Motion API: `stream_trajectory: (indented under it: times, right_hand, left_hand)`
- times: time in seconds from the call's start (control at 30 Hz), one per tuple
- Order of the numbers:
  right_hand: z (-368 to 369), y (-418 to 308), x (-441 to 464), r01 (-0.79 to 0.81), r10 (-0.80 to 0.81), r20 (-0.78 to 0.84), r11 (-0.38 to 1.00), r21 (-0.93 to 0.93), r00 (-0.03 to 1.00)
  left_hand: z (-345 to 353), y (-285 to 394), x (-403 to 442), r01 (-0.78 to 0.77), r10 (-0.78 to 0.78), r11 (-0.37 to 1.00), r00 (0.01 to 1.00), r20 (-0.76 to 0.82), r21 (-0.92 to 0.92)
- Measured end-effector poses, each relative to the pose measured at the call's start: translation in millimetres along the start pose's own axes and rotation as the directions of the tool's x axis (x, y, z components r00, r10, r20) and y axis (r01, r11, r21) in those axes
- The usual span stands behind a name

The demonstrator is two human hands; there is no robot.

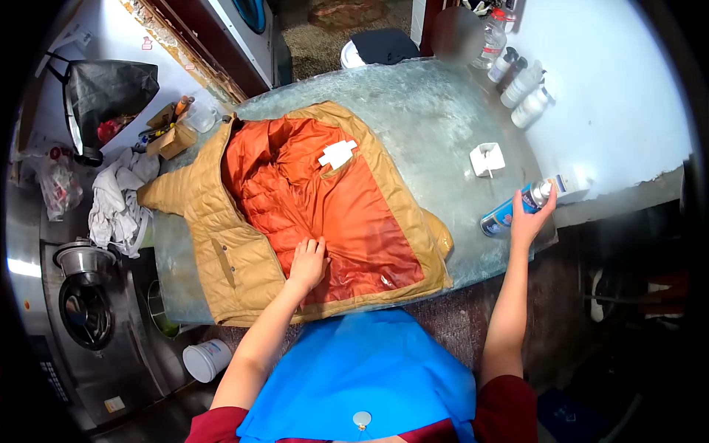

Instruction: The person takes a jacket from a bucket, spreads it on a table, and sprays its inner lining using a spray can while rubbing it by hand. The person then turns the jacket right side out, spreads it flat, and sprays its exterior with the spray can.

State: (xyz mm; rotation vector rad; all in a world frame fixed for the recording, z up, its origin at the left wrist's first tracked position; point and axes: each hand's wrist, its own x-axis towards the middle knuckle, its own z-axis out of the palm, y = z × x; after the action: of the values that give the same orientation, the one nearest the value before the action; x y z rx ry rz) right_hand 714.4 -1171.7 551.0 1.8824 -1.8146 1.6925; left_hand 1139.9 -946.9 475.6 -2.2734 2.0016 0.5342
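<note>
Jacket (317, 199) under my left fingers (317, 252), spray can (504, 217) in my right.

The jacket lies spread on the worktop (436, 133), its orange lining (369, 240) facing up; my left fingers rest loosely extended on the lining near its lower edge, while my right fingers (552, 198) are wrapped around the blue can, tilted off to the right, well apart from the jacket. A small white container (487, 159) stands near the can, bottles (530, 105) line the wall, and a cardboard box (171, 135) and crumpled cloth (118, 199) sit beyond the left sleeve.
</note>
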Motion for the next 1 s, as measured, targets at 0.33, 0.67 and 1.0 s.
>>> stream_trajectory:
  times: [0.33, 0.67, 1.0]
  right_hand:
    - [-93.4, -132.4, -21.6, 0.020, -0.079, 0.656, 0.995, 0.096, 0.751]
    - [-164.0, -182.0, -141.6, 0.153, 0.153, 0.738, 0.932, -0.329, 0.657]
    - [-115.5, -194.7, -124.5, 0.363, 0.029, 0.739, 0.857, -0.364, 0.673]
  left_hand:
    - [-3.5, -12.3, -8.4, -0.200, 0.184, 0.972, 0.974, -0.128, -0.121]
    - [-19.9, -68.4, -60.6, -0.266, -0.084, 0.670, 0.901, -0.426, -0.693]
    - [-29.2, -101.3, -103.8, -0.218, -0.089, 0.634, 0.933, -0.349, -0.742]
